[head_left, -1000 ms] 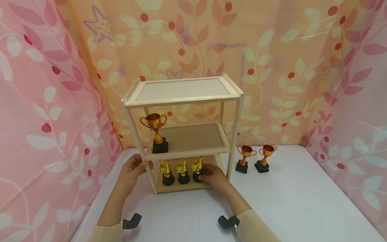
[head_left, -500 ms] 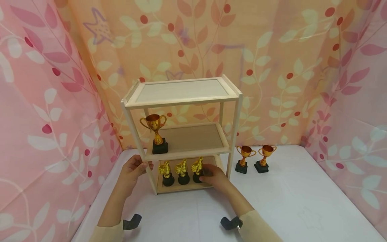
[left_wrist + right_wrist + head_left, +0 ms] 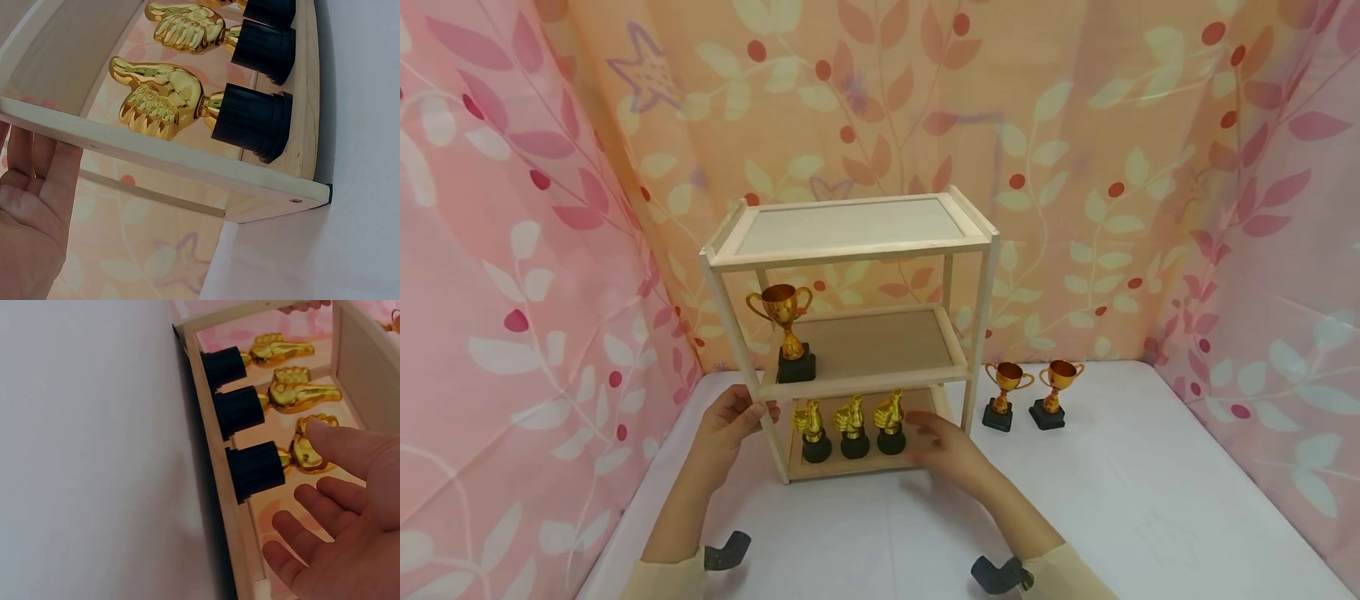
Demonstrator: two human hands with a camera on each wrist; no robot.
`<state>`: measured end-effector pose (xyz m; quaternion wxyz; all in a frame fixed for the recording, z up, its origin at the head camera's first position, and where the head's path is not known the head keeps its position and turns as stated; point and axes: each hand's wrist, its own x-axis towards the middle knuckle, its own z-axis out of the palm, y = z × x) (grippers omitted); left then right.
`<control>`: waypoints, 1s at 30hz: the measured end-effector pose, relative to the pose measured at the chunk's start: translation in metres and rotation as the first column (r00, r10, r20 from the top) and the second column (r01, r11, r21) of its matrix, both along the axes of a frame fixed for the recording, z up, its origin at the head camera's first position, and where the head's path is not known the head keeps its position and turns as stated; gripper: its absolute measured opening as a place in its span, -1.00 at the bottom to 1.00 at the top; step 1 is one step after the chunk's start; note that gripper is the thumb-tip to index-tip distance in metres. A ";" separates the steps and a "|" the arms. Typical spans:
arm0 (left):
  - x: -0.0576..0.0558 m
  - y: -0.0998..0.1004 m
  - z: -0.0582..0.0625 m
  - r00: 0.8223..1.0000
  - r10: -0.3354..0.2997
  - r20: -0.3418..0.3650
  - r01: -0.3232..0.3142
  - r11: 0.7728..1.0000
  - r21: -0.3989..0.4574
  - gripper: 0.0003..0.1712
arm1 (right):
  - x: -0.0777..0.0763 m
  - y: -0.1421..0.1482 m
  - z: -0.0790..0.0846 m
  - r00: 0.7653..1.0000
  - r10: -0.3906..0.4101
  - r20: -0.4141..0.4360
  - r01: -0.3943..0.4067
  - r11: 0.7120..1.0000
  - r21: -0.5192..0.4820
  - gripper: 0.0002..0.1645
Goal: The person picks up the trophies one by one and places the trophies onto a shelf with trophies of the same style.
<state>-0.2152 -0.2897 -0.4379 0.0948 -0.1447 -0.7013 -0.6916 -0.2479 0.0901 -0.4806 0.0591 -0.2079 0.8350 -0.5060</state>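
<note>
A pale wooden three-tier shelf rack (image 3: pixel 880 346) stands on the table. Its front left post (image 3: pixel 162 159) is gripped by my left hand (image 3: pixel 726 425), thumb in front and fingers behind. Three gold thumbs-up trophies with round black bases stand in a row on the bottom tier: a left one (image 3: pixel 812 432), a middle one (image 3: pixel 852 428) and a right one (image 3: pixel 891 423). Just right of the right trophy is my right hand (image 3: pixel 951 450), fingers spread and holding nothing. In the right wrist view its thumb overlaps that trophy's gold top (image 3: pixel 306 450).
A gold two-handled cup trophy (image 3: pixel 784 308) stands at the left end of the middle tier. Two similar cups, a nearer one (image 3: pixel 1006 392) and a farther-right one (image 3: pixel 1056 393), stand on the white table (image 3: pixel 1120 483) right of the rack. Patterned cloth (image 3: pixel 1075 208) encloses the table.
My right hand has let go of the right thumbs-up trophy and drawn back a little to the right, its fingers opening. My left hand stays on the post.
</note>
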 end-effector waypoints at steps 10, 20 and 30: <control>-0.001 -0.001 -0.001 1.000 -0.001 -0.004 0.001 1.000 -0.008 -0.84 | 0.020 0.024 0.022 0.991 0.126 -0.037 -0.124 0.990 0.061 -0.31; 0.000 0.001 0.000 1.000 0.006 0.006 -0.006 1.000 -0.013 -0.84 | 0.036 0.054 0.056 0.954 0.267 -0.138 -0.247 0.958 0.144 -0.40; 0.001 0.002 0.001 1.000 0.020 -0.009 -0.020 1.000 -0.009 -0.87 | 0.049 0.081 0.093 0.916 0.285 -0.283 -0.247 0.956 0.161 -0.44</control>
